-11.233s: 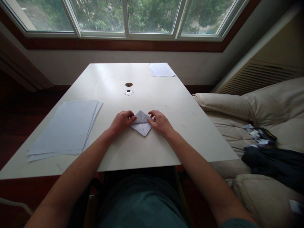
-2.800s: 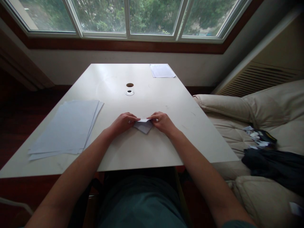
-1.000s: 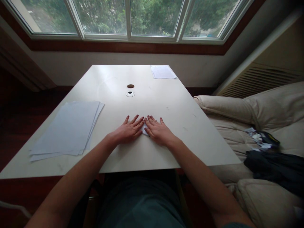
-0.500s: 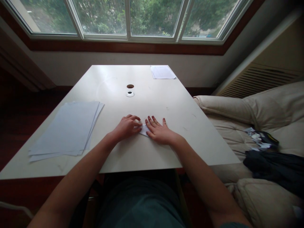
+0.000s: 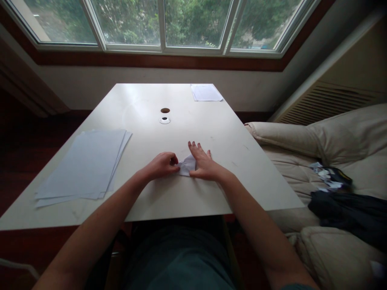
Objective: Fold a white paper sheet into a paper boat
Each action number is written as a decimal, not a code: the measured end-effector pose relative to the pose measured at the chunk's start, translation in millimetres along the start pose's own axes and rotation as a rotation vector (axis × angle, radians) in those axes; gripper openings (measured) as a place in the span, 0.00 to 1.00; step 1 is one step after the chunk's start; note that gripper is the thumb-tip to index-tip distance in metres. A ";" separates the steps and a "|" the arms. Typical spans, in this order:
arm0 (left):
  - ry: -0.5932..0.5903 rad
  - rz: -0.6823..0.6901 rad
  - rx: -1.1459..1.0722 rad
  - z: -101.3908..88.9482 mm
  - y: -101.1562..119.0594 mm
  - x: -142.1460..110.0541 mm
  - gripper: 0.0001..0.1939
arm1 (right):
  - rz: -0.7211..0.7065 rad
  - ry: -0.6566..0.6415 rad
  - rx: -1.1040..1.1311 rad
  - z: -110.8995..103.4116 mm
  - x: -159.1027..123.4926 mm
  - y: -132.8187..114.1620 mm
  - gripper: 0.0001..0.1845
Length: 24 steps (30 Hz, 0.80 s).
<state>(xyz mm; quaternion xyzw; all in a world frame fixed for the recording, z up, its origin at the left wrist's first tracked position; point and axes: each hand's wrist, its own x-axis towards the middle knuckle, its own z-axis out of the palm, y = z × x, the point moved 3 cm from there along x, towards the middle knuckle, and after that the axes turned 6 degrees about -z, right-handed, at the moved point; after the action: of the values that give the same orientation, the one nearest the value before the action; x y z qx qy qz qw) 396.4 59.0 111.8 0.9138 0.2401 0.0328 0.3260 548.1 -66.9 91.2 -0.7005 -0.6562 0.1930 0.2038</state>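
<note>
Folded paper lies on the white surface between my hands: left hand curled against its left corner, pinch unclear; right hand spread, pressing its right edge. Loose sheets remain unfolded; only this piece looks worked.

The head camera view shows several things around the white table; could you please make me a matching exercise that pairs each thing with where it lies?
Things:
1. Folded paper
2. Stack of white paper sheets
3. Small pile of sheets
4. Dark cloth

Places:
A. On the beige sofa, right of the white table
B. At the table's far end
C. Between the left hand and right hand
D. Near the table's left edge

Pairs: 1-C, 2-D, 3-B, 4-A
</note>
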 end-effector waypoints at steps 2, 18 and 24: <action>0.005 0.027 -0.032 -0.8 0.0 -1.0 0.08 | 0.010 0.084 0.041 -3.2 -1.0 -0.2 0.64; 0.125 0.020 -0.375 -4.8 -7.5 3.7 0.15 | -0.009 0.563 1.001 -1.8 16.8 11.5 0.27; -0.001 -0.024 -0.466 -3.7 -9.4 4.2 0.13 | -0.016 0.525 0.928 -0.1 18.1 11.8 0.19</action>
<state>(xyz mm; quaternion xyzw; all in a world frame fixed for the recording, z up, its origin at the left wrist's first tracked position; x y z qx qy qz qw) 395.4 69.3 108.6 0.8108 0.2366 0.0831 0.5289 559.2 -49.5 84.8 -0.5564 -0.4337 0.2796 0.6512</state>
